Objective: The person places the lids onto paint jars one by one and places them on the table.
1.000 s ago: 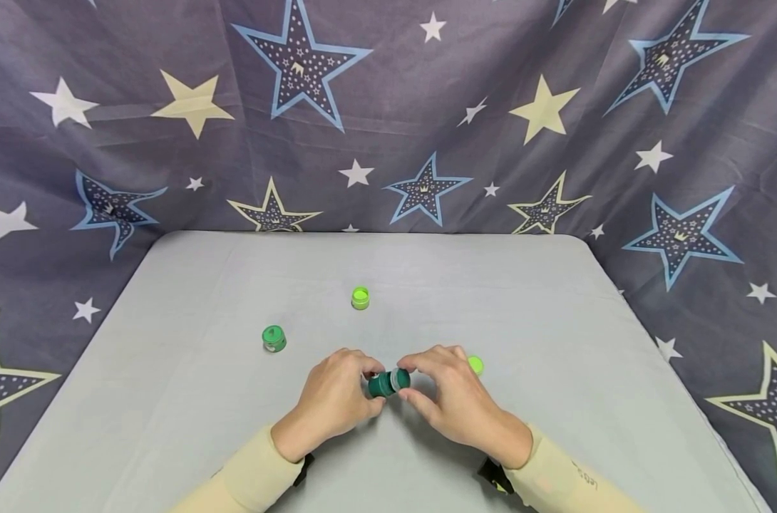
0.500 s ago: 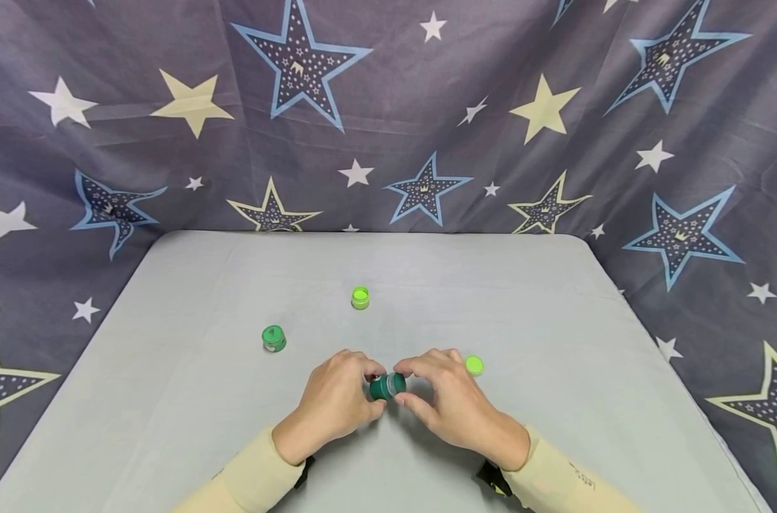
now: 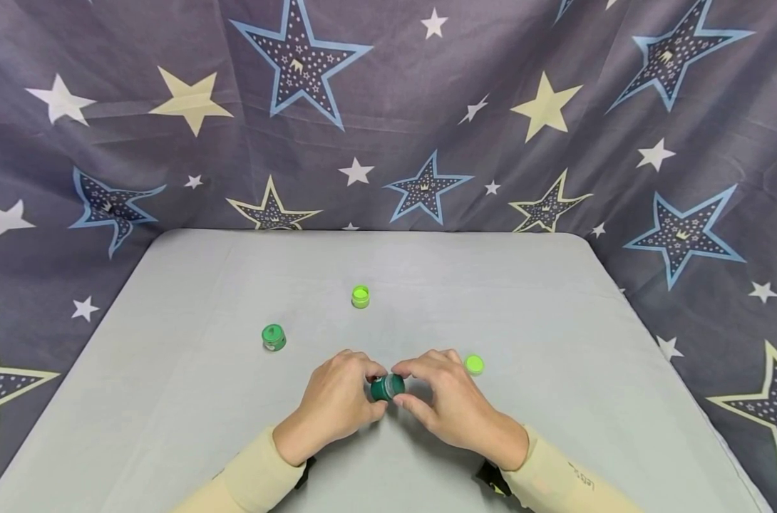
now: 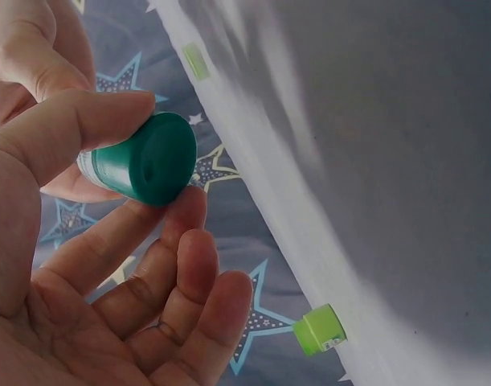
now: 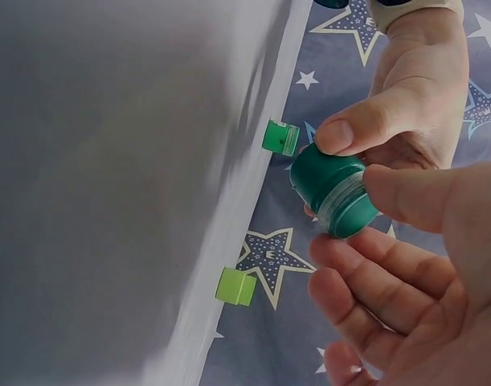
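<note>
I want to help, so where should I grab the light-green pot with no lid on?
Probably pinch the light-green pot by its side wall, below the rim, coming down from above. It's round and upright with an open top, so stay off the opening; nothing else touches it.

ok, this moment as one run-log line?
left hand: grips dark green jar; right hand: pinches its other end; lime jar: open; lime lid: on table
</note>
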